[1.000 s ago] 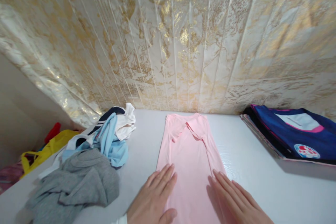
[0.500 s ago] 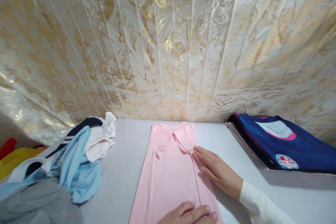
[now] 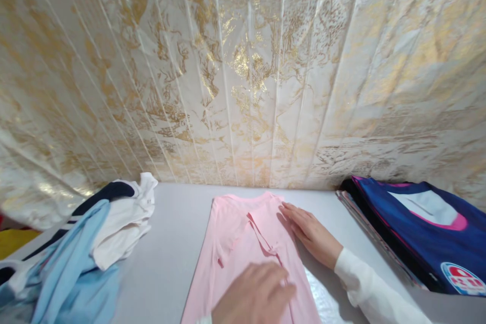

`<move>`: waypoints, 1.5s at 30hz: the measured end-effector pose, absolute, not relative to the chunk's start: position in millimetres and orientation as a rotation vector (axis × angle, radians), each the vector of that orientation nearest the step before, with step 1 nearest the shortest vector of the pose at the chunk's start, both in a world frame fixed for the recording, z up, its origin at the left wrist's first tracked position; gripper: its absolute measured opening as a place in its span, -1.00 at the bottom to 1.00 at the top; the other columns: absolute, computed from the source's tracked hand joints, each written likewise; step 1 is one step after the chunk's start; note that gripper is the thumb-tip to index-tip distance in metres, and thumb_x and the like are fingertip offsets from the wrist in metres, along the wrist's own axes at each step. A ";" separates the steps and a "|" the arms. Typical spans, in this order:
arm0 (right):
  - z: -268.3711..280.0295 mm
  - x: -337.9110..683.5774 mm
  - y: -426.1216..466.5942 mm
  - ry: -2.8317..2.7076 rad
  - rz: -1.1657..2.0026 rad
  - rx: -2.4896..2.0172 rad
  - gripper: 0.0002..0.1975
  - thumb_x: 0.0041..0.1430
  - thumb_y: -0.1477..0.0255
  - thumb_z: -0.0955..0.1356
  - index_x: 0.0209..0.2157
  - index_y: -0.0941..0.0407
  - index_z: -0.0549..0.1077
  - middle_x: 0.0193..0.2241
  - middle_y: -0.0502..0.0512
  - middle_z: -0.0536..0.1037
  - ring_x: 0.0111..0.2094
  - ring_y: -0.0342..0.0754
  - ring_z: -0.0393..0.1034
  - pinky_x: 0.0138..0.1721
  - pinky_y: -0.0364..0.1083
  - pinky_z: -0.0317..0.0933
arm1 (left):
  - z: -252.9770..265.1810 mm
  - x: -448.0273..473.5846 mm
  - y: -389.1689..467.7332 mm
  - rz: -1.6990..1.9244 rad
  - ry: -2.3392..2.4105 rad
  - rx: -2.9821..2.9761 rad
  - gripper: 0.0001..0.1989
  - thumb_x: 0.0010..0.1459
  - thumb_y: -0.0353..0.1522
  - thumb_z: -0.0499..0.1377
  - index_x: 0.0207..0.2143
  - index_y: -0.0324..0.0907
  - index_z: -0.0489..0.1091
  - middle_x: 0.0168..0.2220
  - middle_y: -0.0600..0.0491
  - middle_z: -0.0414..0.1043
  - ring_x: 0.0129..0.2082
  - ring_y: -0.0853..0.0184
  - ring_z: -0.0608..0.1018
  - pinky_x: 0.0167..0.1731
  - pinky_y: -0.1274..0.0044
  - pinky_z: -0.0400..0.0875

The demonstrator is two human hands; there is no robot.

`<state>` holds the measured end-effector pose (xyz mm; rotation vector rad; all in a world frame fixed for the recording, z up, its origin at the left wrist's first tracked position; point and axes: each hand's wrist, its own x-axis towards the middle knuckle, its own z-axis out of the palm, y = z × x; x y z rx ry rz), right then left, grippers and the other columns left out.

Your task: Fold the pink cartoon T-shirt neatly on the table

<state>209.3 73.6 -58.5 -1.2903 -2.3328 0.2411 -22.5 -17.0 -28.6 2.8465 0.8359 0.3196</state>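
Observation:
A pink shirt lies lengthwise on the white table, its sides folded inward and its short sleeves resting on top near the collar. Along its upper right edge, my right hand lies flat with fingers stretched out, the fingertips on the fabric near the shoulder. My left hand, a little blurred, is over the middle of the shirt at the bottom of the view. Its fingers are loosely apart and hold nothing; whether they touch the cloth I cannot tell.
On the left is a loose heap of clothes with a light blue garment and a white one. A stack of folded clothes topped by a navy shirt stands at right. Behind the table hangs a gold-patterned sheet.
My right hand has slid up the shirt's right edge toward the shoulder. My left hand has moved farther up over the shirt. The view has shifted slightly.

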 end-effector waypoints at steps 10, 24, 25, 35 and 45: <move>-60.8 209.1 154.6 -1.984 0.481 -1.183 -0.49 -0.06 0.67 0.15 -0.07 0.11 0.43 -0.25 0.06 0.56 -0.18 -0.03 0.35 -0.09 0.00 0.23 | -20.3 -8.5 99.7 0.468 1.781 2.445 -0.87 0.18 -0.31 0.10 -0.35 -0.19 0.35 -0.29 -0.02 0.41 -0.19 0.15 0.41 -0.19 0.36 0.21; -67.1 201.8 161.6 -1.932 0.515 -1.210 -0.57 -0.11 0.66 0.17 -0.25 0.12 0.52 -0.43 0.06 0.46 -0.29 -0.03 0.32 -0.20 -0.05 0.21 | -32.3 4.2 97.5 0.497 1.701 2.288 -0.65 0.09 -0.33 0.13 -0.06 -0.13 0.18 -0.16 0.03 0.46 -0.24 0.23 0.53 -0.31 0.52 0.27; -67.0 201.6 161.1 -1.922 0.517 -1.212 -0.58 -0.10 0.65 0.17 -0.26 0.12 0.52 -0.43 0.05 0.44 -0.30 -0.04 0.32 -0.20 -0.06 0.22 | -31.8 4.5 98.0 0.496 1.695 2.287 -0.65 0.08 -0.32 0.14 -0.06 -0.14 0.20 -0.15 0.02 0.46 -0.22 0.22 0.53 -0.29 0.51 0.27; -62.3 199.1 158.5 -1.940 0.573 -1.185 -0.66 -0.09 0.63 0.20 -0.36 0.10 0.54 -0.38 0.08 0.49 -0.22 0.00 0.30 -0.12 -0.02 0.16 | -14.3 5.1 88.5 0.549 1.704 2.289 -0.96 0.05 -0.36 0.13 -0.46 -0.10 0.31 -0.41 0.14 0.45 -0.31 0.31 0.50 -0.38 0.57 0.21; -65.5 204.5 163.7 -1.933 0.602 -1.205 -0.58 -0.04 0.61 0.16 -0.19 0.09 0.48 -0.36 0.05 0.53 -0.20 0.02 0.27 -0.10 0.01 0.13 | -27.3 -0.7 92.2 0.481 1.818 2.239 -0.70 0.10 -0.33 0.09 -0.08 -0.09 0.23 -0.29 0.04 0.51 -0.25 0.15 0.54 -0.36 0.48 0.26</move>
